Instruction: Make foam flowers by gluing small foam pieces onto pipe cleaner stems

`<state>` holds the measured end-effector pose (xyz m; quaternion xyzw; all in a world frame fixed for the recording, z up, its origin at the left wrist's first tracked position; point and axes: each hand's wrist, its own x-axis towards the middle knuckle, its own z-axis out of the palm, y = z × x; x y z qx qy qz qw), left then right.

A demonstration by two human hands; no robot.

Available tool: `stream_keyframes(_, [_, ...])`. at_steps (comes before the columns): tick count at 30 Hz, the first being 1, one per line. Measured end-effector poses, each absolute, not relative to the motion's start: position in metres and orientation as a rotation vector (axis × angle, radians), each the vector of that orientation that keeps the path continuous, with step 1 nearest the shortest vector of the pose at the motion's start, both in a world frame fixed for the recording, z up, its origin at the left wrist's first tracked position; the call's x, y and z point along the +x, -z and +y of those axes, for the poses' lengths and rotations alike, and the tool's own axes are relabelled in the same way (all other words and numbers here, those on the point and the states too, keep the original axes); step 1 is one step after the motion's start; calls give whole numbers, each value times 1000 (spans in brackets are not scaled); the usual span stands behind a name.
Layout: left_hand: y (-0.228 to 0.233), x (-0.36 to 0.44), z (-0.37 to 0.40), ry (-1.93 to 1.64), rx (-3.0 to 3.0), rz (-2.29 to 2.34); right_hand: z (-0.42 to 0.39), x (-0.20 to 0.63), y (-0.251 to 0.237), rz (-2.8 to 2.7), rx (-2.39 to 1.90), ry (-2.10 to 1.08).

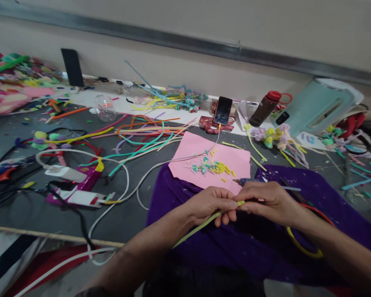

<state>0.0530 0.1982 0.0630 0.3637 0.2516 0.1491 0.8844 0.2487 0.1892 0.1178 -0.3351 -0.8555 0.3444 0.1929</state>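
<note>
My left hand (pixel 214 203) pinches a yellow-green pipe cleaner (pixel 198 228) whose long end trails down to the lower left. My right hand (pixel 262 200) closes on the tip of the same pipe cleaner, where a small yellow bit shows between the fingertips of both hands. Beyond the hands, a pink sheet (pixel 185 159) carries several short cut pieces (pixel 219 167) in yellow, teal and white. A dark pointed tool (pixel 247 181) lies at the sheet's near edge, partly behind my right hand. Below everything spreads a purple cloth (pixel 173 198).
Long coloured pipe cleaners (pixel 145 138) lie left of the sheet. A purple power strip (pixel 89 181) with white chargers and cables sits at left. Behind stand a phone (pixel 223 110), a brown bottle (pixel 266 109) and a pale teal appliance (pixel 321 105). Fuzzy flowers (pixel 275 136) lie at right.
</note>
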Motion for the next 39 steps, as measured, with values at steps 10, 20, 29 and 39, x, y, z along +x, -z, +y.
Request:
stream_keyframes(10, [-65, 52, 194, -357, 715, 478, 188, 251, -113, -2433, -977, -929])
stream_keyframes(20, [-67, 50, 194, -348, 751, 480, 191, 248, -119, -2398, -985, -1086])
stream_keyframes(29, [-88, 40, 194, -474, 752, 425, 280, 193, -119, -2379, -1232, -1035])
stream_keyframes(39, [-93, 28, 201, -624, 748, 437, 319, 108, -75, -2942, -1342, -221])
